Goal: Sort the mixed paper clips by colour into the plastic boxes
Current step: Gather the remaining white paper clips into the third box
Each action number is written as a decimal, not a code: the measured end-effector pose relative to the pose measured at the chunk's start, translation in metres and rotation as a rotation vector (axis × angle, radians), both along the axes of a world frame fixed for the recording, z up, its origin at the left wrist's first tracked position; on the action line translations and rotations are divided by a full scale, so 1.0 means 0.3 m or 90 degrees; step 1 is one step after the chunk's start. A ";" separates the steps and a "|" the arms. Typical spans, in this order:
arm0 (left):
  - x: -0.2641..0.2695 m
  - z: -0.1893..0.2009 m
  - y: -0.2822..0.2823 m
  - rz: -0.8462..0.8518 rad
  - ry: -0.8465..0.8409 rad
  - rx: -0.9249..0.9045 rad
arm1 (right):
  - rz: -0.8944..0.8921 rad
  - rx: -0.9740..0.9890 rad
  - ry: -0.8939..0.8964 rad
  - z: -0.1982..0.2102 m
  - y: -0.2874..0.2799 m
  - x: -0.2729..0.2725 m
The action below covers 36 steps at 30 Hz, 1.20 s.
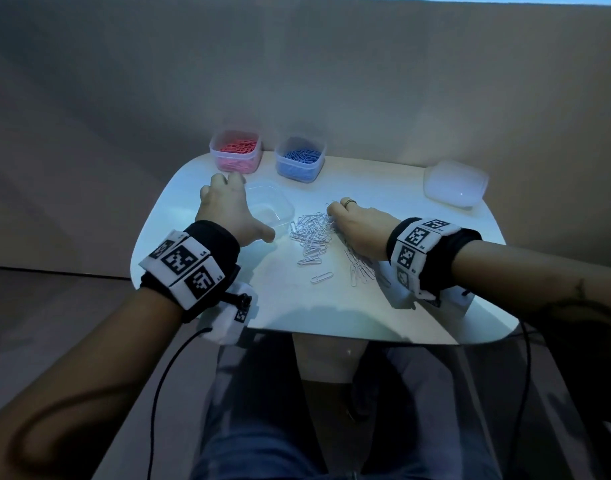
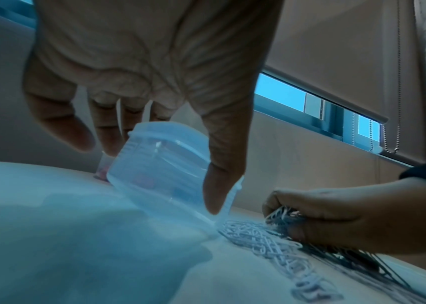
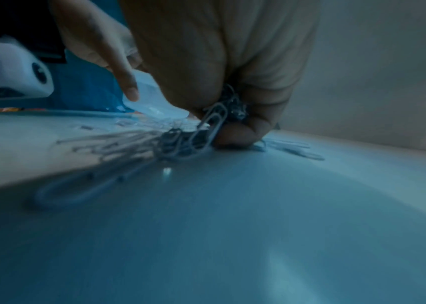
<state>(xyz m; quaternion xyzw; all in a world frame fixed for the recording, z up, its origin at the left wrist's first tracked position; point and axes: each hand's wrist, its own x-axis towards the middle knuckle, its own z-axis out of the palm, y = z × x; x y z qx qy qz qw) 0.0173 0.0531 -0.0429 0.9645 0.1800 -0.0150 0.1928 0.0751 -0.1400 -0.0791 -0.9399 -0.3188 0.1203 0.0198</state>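
A pile of white paper clips (image 1: 311, 233) lies mid-table. My left hand (image 1: 224, 209) grips an empty clear plastic box (image 1: 271, 206) and holds it tilted, its mouth toward the pile; in the left wrist view the thumb lies on the clear box (image 2: 165, 164), whose lower rim touches the clips (image 2: 258, 236). My right hand (image 1: 352, 225) is curled over the pile's right side, with a bunch of white clips (image 3: 214, 121) held in its fingers. A box of red clips (image 1: 235, 150) and a box of blue clips (image 1: 300, 157) stand at the table's far edge.
A clear lid or box (image 1: 455, 183) lies upside down at the far right corner of the white table (image 1: 331, 306). A few stray white clips (image 1: 321, 277) lie nearer me. A brown wall rises right behind the table. My legs are below its near edge.
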 end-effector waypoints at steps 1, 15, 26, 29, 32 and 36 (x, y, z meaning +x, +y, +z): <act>0.002 -0.002 0.000 -0.001 0.001 -0.003 | -0.016 0.024 0.020 -0.002 -0.004 0.008; 0.054 0.027 -0.057 -0.096 -0.060 -0.079 | -0.234 0.688 0.434 0.226 0.037 0.038; 0.068 0.069 -0.044 -0.171 -0.105 -0.134 | -0.130 0.465 0.330 0.257 0.178 0.020; 0.064 0.060 -0.049 -0.186 -0.109 -0.149 | -0.101 0.212 0.265 0.286 0.200 0.035; 0.071 0.054 -0.054 -0.163 -0.110 -0.178 | -0.078 0.070 0.198 0.328 0.236 0.063; 0.080 0.068 -0.035 -0.126 -0.116 -0.199 | -0.070 0.145 0.232 0.392 0.260 0.074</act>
